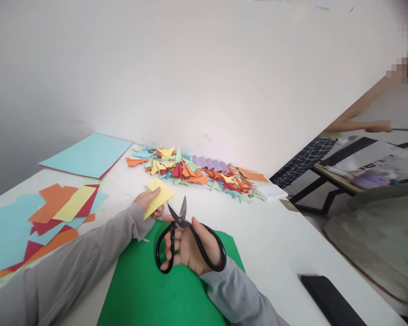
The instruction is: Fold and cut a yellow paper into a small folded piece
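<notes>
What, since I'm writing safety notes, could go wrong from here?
The open scissors in the right hand sit close to the left hand holding the yellow paper, so a slip might cause a cut. The left sleeve runs beside loose coloured papers and could drag some out of place.

Left hand [143,200] in a pinch, right hand [189,251] palm-up and curled.

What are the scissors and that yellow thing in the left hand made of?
The scissors' blades look like metal, grey with a slight shine; the smooth black handles could be plastic or coated metal. The yellow piece seems matte paper: thin, with straight, crisp edges.
</notes>
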`<state>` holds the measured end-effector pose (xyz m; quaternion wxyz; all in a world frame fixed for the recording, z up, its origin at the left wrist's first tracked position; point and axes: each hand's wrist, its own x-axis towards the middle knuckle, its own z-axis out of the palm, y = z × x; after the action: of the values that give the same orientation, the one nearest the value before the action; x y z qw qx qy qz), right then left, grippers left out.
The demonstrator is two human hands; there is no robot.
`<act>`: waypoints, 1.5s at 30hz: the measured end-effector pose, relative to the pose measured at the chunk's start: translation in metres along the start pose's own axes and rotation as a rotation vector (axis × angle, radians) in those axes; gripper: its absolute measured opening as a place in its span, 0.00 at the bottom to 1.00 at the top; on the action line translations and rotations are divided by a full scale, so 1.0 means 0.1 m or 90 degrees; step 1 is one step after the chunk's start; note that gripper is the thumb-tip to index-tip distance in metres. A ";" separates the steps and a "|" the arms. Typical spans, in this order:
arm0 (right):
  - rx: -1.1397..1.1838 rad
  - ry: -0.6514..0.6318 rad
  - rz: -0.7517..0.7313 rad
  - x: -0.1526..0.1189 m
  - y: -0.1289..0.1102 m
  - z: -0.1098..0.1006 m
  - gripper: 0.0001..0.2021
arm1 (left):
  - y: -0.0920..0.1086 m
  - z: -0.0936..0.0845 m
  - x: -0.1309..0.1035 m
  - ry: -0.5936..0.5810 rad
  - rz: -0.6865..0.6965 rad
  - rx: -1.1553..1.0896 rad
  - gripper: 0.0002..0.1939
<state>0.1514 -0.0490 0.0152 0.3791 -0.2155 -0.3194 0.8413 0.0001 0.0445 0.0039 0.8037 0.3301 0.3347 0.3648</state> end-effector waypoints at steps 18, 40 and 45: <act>-0.110 0.029 -0.053 -0.02 -0.15 -0.04 0.33 | -0.04 0.07 -0.10 -0.038 0.105 0.134 0.14; -0.111 0.023 -0.037 0.00 -0.09 -0.05 0.28 | -0.05 0.08 -0.12 -0.056 0.058 0.210 0.15; -0.114 0.018 -0.033 0.00 -0.11 -0.06 0.31 | -0.04 0.07 -0.13 -0.066 0.063 0.213 0.17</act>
<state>0.1603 -0.0411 0.0184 0.3843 -0.2522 -0.3931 0.7963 0.0006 0.0304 0.0088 0.7349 0.4938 0.3320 0.3254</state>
